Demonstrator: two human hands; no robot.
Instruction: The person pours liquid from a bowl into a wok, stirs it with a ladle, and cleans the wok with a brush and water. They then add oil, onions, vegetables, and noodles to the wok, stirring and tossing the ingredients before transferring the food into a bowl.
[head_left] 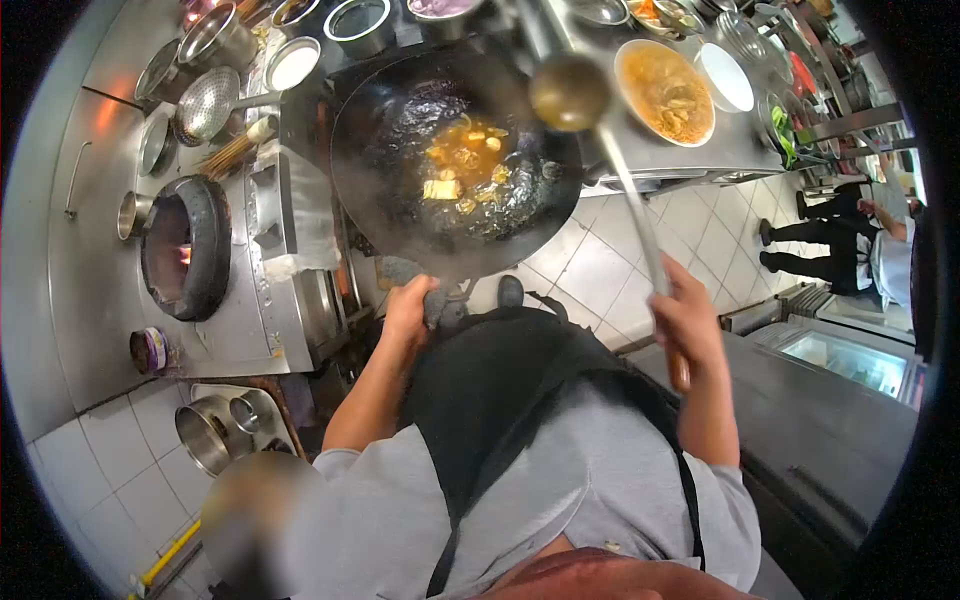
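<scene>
A large black wok [380, 215] holds pieces of yellowish food [465, 150] in brown liquid, with some steam around it. My left hand [408, 312] is closed on a grey cloth at the wok's near edge. On the right, my right hand [690, 315] grips the wooden-ended handle of a long metal ladle [570, 92]. The ladle's bowl hangs over the wok's upper right rim and is slightly blurred. Beside it, a white bowl of orange-brown soup with food [665, 92] stands on the metal counter.
A burner with a flame [187, 240] is at the left, below a perforated strainer [207, 105]. Pots [213, 435] stand at the lower left. An empty white bowl [724, 77] is beside the soup. People [830, 245] stand at the far right.
</scene>
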